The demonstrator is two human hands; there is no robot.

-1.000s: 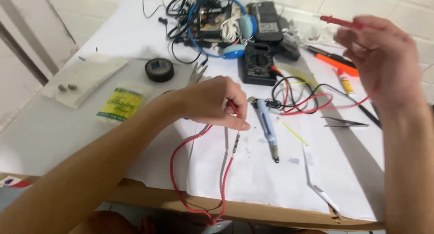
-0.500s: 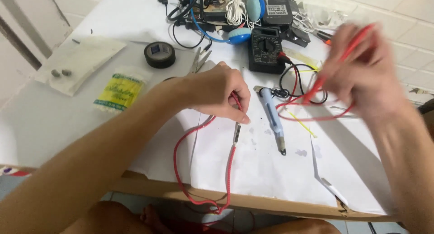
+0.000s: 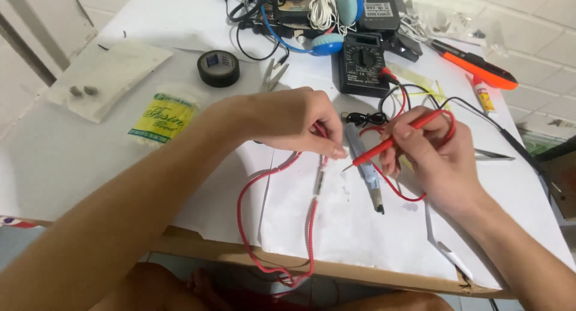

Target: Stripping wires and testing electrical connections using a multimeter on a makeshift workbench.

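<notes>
Where fingers cover it | left hand [image 3: 294,122] pinches red cable [image 3: 312,197] | right hand [image 3: 429,152] grips red probe [image 3: 390,144]

Two hands — left hand [image 3: 294,120], right hand [image 3: 433,152] — one red probe [image 3: 393,140], one multimeter [image 3: 362,65], one tape roll [image 3: 218,68].

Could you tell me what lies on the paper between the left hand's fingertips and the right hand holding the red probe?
In the head view, a blue pen-shaped tool lies between the left hand and the right hand. The red probe crosses over it, tip pointing at the left fingertips.

Yellow-green packet [image 3: 163,119] nr tape roll [image 3: 218,68]
</notes>
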